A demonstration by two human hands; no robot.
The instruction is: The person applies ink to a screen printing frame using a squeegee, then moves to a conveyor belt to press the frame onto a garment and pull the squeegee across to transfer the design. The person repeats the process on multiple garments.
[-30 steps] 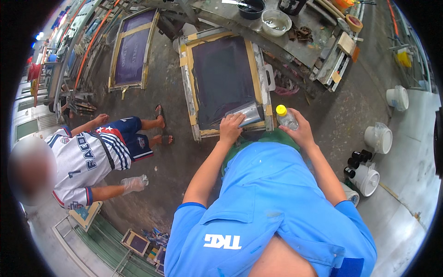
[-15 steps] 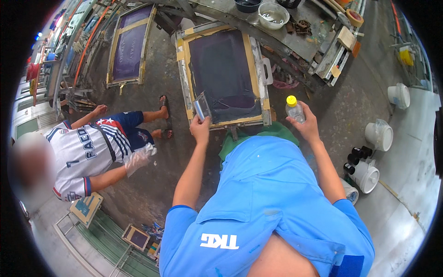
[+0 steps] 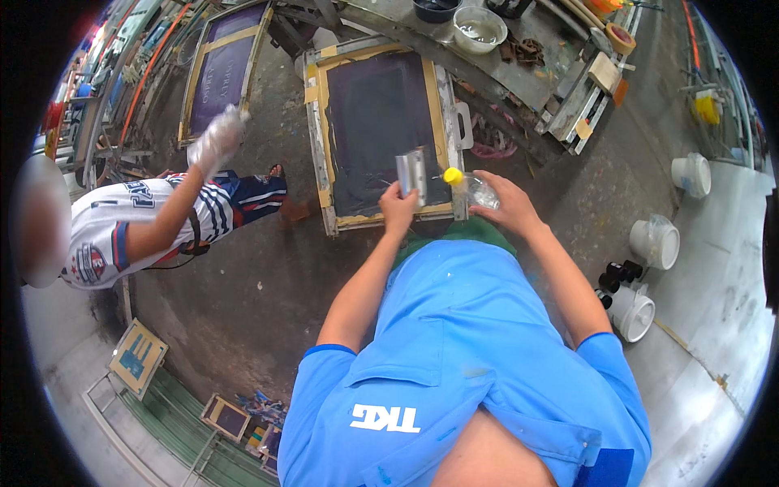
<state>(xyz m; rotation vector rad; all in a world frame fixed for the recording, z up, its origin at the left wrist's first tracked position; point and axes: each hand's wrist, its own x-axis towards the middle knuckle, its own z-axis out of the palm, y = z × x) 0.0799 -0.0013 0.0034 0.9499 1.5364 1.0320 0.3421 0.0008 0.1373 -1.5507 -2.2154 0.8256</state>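
My left hand [image 3: 398,209] grips a small, flat scraper-like tool [image 3: 411,170] with a pale, shiny blade pointing up and away. In my right hand [image 3: 511,207] is a clear squeeze bottle [image 3: 480,193] with a yellow cap [image 3: 453,176]. The bottle tilts left, its cap close to the tool; whether they touch I cannot tell. Beyond both hands, a printing screen [image 3: 377,105] with dark mesh and tan tape along its borders stands in front of me. The tool overlaps the screen's near right part in view.
A person in a white jersey [image 3: 146,203] stands at left, a plastic-gloved hand [image 3: 217,144] raised by another taped screen [image 3: 221,73]. A workbench [image 3: 531,81] at far right carries a clear bowl [image 3: 479,30] and a tape roll [image 3: 621,38]. White buckets [image 3: 656,243] line the right wall.
My left hand has moved right with the tool. The bottle has tipped from upright toward the left, nearer the tool. The other person has turned and raised the gloved hand.
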